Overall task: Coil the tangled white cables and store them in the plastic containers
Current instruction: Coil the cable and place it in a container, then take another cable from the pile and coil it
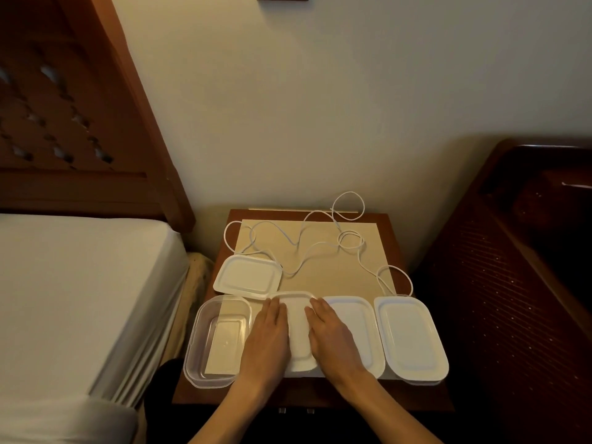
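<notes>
Both hands, left hand (267,336) and right hand (331,336), lay flat with straight fingers on a white lidded container (298,331) at the tabletop's (394,232) near edge, its long axis running near-to-far. Two further rounded-rectangular lidded containers (411,339) lay rightward, one clear open container (217,341) and one loose lid (246,277) leftward. The thin white cables (320,248) sprawled in loops across the far half.

A small wooden bench (389,225) carries a beige mat (320,267), on which tangled white cables (307,251) sprawl across the far half. Along the near edge sit an open clear container (195,347), three lidded containers (410,338), and a loose white lid (246,277) just behind.
</notes>
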